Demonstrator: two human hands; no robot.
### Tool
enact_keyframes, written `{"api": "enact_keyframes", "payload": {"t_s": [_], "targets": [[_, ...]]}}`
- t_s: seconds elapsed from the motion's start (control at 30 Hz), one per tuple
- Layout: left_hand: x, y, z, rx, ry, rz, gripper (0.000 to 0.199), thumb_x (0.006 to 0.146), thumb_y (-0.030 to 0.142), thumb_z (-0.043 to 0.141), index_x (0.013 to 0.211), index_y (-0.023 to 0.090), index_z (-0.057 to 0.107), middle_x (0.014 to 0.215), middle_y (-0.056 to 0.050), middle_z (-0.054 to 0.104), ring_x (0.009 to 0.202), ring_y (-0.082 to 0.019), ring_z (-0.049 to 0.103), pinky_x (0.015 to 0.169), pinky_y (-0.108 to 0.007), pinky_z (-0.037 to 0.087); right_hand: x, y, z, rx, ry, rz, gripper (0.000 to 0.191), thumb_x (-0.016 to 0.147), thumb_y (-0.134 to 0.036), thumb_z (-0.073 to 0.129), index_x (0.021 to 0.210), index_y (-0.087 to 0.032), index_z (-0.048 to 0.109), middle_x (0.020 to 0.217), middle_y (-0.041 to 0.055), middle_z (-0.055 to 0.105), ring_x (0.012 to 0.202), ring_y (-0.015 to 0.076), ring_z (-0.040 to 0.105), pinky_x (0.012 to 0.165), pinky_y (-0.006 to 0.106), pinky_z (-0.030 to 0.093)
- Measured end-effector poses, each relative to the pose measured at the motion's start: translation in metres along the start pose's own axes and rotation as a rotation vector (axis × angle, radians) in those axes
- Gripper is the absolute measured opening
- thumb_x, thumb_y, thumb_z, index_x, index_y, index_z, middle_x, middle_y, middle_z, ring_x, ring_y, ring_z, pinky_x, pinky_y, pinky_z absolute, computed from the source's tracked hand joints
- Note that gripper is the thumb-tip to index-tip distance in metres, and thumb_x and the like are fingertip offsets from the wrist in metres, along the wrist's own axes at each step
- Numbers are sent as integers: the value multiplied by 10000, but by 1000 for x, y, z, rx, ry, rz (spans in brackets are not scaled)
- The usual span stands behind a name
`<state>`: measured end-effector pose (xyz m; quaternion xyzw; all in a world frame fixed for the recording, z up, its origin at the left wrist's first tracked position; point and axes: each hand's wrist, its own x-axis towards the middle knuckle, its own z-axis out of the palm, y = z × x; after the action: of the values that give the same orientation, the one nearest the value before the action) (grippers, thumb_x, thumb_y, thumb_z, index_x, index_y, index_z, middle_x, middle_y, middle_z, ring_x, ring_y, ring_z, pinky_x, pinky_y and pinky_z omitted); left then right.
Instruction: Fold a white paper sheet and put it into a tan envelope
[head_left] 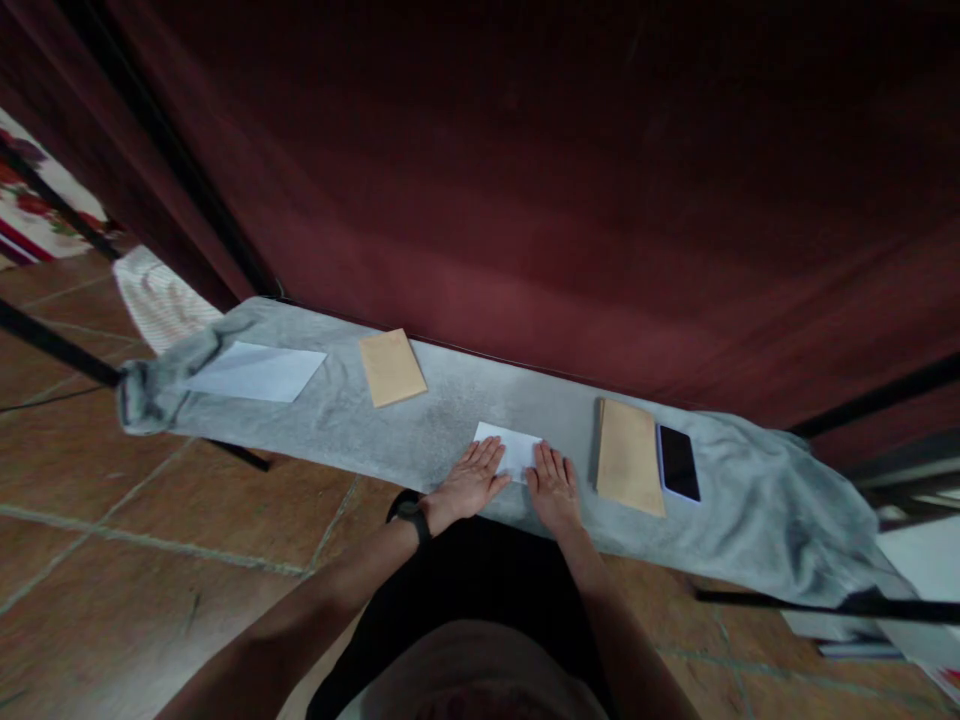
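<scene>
A small white sheet of paper (514, 452), which looks folded, lies on the grey cloth in front of me. My left hand (474, 480) rests flat on its left side, fingers stretched out. On the right side of the same paper my right hand (553, 486) lies flat too, its fingers extended. Both palms press down from above and neither hand grips anything. The hands cover the paper's two side edges. To the right of my right hand is a stack of brown envelopes (628, 456), and a single brown envelope (393, 368) lies farther off to the left.
Grey cloth (457, 390) covers the narrow bench. Larger white paper (259, 372) lies near its left end. A phone (679, 462) sits beside the envelope stack. Behind the bench hangs a dark red curtain (510, 240). Black metal bars (885, 392) stick out at both ends.
</scene>
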<state>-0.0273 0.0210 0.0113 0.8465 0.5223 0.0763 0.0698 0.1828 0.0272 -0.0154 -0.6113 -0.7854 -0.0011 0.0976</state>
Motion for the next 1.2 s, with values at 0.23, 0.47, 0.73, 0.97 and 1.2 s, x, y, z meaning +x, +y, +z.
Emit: {"api": "enact_keyframes", "payload": {"t_s": [0.23, 0.47, 0.73, 0.97, 1.2], "targets": [[27, 7, 14, 65, 69, -129, 660, 1010, 504, 225, 1524, 103, 333, 1596, -138, 315, 1504, -241, 216, 1233, -432, 159, -1, -4, -1, 2, 56, -2, 538, 1026, -327, 305, 1529, -142, 344, 1570, 78, 365, 1429, 278, 363, 1190, 473, 209], [26, -5, 14, 107, 97, -244, 733, 995, 548, 232, 1531, 53, 295, 1602, -175, 278, 1508, -266, 194, 1233, -428, 161, -3, -5, -5, 21, 96, -3, 517, 1022, -323, 356, 1498, -125, 403, 1544, 107, 409, 1411, 277, 390, 1181, 464, 237], [23, -9, 15, 36, 123, -187, 627, 978, 471, 362, 1537, 188, 334, 1628, -124, 239, 1508, -316, 180, 1216, -507, 189, 16, -49, -9, 124, 22, 20, 515, 1027, -317, 318, 1488, -107, 414, 1567, 124, 365, 1457, 258, 328, 1195, 459, 234], [20, -11, 18, 27, 178, -166, 610, 993, 369, 320, 1573, 207, 223, 1618, -102, 275, 1504, -286, 208, 1212, -509, 201, 16, -49, -2, 149, 84, -5, 534, 1037, -379, 338, 1491, -106, 408, 1533, 149, 410, 1429, 270, 379, 1181, 477, 258], [18, -13, 14, 26, 186, -254, 727, 996, 546, 249, 1585, 135, 138, 1595, -146, 310, 1487, -286, 262, 1218, -499, 193, 11, -23, -7, 98, 87, -14, 545, 1034, -346, 343, 1513, -86, 356, 1542, 170, 386, 1422, 284, 381, 1169, 495, 270]]}}
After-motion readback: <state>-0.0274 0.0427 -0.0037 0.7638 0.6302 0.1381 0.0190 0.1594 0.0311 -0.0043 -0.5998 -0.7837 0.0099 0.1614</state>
